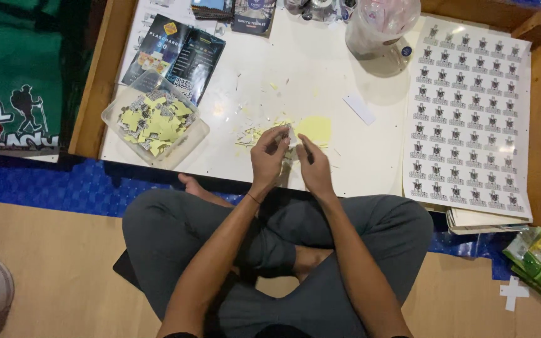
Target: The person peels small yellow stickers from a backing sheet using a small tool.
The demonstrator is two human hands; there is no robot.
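Note:
I sit cross-legged at a low white table (320,69) with a wooden rim. My left hand (268,156) pinches a small sticker piece (285,133) between its fingertips, just above the table's near edge. My right hand (313,164) is beside it, fingers curled, touching the same small piece. Under and behind the hands lies a yellow backing sheet (314,128) with small paper scraps (248,134) scattered around. A clear plastic tray (151,119) with several yellow-backed cut pieces sits to the left.
A large sheet of small printed stickers (464,112) lies at the right on a stack of more sheets. A clear plastic jar (380,25) stands at the back, dark pamphlets (180,53) at the back left. A green bag (14,75) lies left, blue mat below.

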